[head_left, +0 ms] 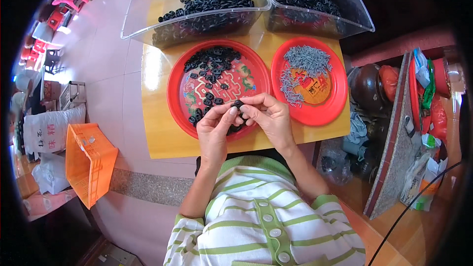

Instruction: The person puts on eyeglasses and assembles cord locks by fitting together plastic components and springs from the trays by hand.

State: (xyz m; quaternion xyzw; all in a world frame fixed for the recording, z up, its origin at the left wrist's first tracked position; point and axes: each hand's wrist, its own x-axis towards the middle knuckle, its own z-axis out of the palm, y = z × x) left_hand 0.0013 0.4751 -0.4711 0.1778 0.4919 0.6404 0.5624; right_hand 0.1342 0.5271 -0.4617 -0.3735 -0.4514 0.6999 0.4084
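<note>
Black is the colour of the little ring piece (238, 103) pinched between both hands, near the middle of the frame. The left hand (215, 127) curls its fingers close around it from the lower left. The right hand (270, 116) nips it from the right with thumb and fingertips. Both hands are narrow and closed on that one small piece, just above the lower rim of the big red plate (176, 99).

More black pieces (212, 64) lie scattered on that plate, mostly toward its top. To the right sits a smaller red plate (335, 103) with a heap of small grey screws (306, 61). At the top of the frame, two clear bins (148, 34) are full of more black pieces. All of it rests on a yellow board (162, 143).

To do this bit well, I think the hands should stay low over the big plate, so a dropped piece lands there and not on the floor. Hold the piece by its edges, so the hole in it stays open. Press softly and keep both thumbs steady. I cannot tell if a screw is already in it.
</note>
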